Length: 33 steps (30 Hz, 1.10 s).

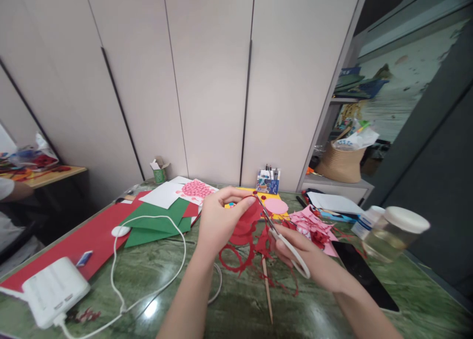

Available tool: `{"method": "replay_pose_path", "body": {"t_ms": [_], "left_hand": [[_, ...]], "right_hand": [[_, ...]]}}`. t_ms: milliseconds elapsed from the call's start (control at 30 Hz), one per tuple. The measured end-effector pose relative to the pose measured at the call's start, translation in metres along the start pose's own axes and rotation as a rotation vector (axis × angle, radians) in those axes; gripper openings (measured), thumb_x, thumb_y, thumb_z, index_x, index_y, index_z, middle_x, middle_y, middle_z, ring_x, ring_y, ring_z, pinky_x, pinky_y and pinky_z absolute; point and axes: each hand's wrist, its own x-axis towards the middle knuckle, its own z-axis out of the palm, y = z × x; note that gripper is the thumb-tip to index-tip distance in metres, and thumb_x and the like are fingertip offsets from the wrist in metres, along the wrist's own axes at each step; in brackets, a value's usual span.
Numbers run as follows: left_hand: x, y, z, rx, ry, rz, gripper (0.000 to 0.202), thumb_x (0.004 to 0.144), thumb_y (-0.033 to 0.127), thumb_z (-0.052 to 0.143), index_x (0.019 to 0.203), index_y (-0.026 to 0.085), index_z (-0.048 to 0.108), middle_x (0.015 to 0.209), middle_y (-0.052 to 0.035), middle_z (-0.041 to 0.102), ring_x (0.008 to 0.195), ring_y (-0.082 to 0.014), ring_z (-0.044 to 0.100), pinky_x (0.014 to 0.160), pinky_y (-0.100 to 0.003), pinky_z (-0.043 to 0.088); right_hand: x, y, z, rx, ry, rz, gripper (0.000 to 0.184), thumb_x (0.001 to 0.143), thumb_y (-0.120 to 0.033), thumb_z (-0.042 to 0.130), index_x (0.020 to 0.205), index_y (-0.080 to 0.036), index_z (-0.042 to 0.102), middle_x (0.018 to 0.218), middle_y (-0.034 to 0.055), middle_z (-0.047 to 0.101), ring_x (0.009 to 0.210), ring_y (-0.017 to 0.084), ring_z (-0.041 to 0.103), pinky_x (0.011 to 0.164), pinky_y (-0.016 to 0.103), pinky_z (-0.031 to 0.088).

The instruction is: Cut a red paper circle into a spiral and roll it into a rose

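Observation:
My left hand (225,216) pinches the upper edge of a piece of red paper (247,223) between thumb and fingers, above the green table. In my right hand (291,245) is a pair of scissors (293,253) with white handles; its blades reach up to the right edge of the red paper. Below my hands lie curled red paper scraps (231,260) and a thin wooden stick (267,289). A pink paper circle (276,206) rests on a yellow sheet just behind the scissors.
Pink paper scraps (310,225), a black phone (364,275) and a lidded jar (395,233) are at right. At left are green paper (158,220), red paper (84,230) and a white power bank (55,289) with a looping cable. Cabinets stand behind; a person's arm (16,191) shows far left.

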Motion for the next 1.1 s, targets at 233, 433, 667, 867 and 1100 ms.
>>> {"method": "replay_pose_path", "body": {"t_ms": [233,433,667,867,1100], "left_hand": [[0.002,0.000,-0.010,0.069,-0.065,0.002,0.009,0.068,0.026,0.069,0.074,0.019,0.070,0.078,-0.0022,0.072,0.072,-0.0129,0.066,0.064,-0.021,0.052],[0.004,0.001,-0.020,0.121,-0.167,-0.004,0.007,0.069,0.024,0.067,0.075,0.020,0.071,0.076,-0.0012,0.072,0.070,-0.0120,0.065,0.063,-0.020,0.052],[0.005,0.003,-0.029,0.250,-0.252,0.000,0.007,0.070,0.024,0.067,0.074,0.020,0.071,0.073,-0.0003,0.071,0.068,-0.0125,0.063,0.061,-0.021,0.049],[0.006,0.001,-0.033,0.300,-0.355,0.005,0.008,0.073,0.026,0.064,0.073,0.022,0.071,0.076,0.0001,0.072,0.071,-0.0132,0.063,0.064,-0.024,0.047],[0.008,-0.002,-0.022,0.175,-0.170,0.017,0.028,0.076,0.035,0.061,0.101,0.023,0.066,0.088,-0.0033,0.071,0.079,-0.0150,0.063,0.071,-0.027,0.049]], "right_hand": [[-0.001,0.002,-0.003,-0.089,-0.009,0.037,0.032,0.089,-0.050,0.040,0.083,-0.019,0.046,0.064,-0.0050,0.036,0.056,0.009,0.030,0.052,0.023,0.026],[0.001,0.001,-0.005,-0.182,-0.025,0.062,0.034,0.089,-0.050,0.040,0.078,-0.019,0.046,0.065,-0.0052,0.033,0.057,0.009,0.028,0.051,0.022,0.026],[-0.001,-0.004,-0.009,-0.295,-0.063,0.106,0.034,0.089,-0.050,0.040,0.079,-0.018,0.048,0.068,-0.0042,0.035,0.061,0.010,0.030,0.053,0.022,0.028],[-0.002,-0.007,-0.013,-0.309,-0.072,0.120,0.032,0.086,-0.050,0.046,0.083,-0.019,0.054,0.069,-0.0027,0.042,0.061,0.011,0.034,0.054,0.023,0.030],[0.003,-0.002,-0.006,-0.198,0.049,0.095,0.034,0.086,-0.052,0.045,0.076,-0.019,0.048,0.066,-0.0041,0.038,0.058,0.010,0.032,0.051,0.022,0.028]]}}
